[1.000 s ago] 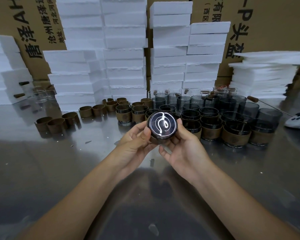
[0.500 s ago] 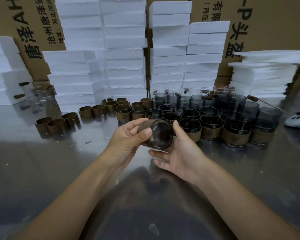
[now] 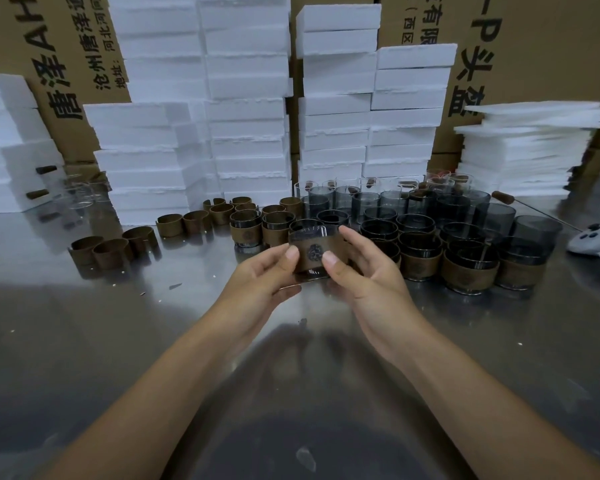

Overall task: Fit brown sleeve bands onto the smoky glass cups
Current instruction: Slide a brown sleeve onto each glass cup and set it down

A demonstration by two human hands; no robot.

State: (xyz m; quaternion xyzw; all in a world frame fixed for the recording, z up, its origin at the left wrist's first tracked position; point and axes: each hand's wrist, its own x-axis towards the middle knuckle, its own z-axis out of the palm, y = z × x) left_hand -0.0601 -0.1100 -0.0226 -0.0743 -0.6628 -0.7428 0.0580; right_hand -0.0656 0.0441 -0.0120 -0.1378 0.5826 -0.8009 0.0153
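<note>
Cup (image 3: 314, 237), banded (image 3: 315, 252), frame centre: upright, axis vertical, held between left hand (image 3: 264, 275) and right hand (image 3: 364, 268); both thumbs pinch band front; equally near.

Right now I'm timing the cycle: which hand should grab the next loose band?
Probably left. The loose bands lie left of the left hand; the right hand would have to cross the cup.

Steel table (image 3: 84, 341) bears loose bands (image 3: 111, 249), sleeved cups (image 3: 465, 265), foam stacks (image 3: 250, 133)
</note>
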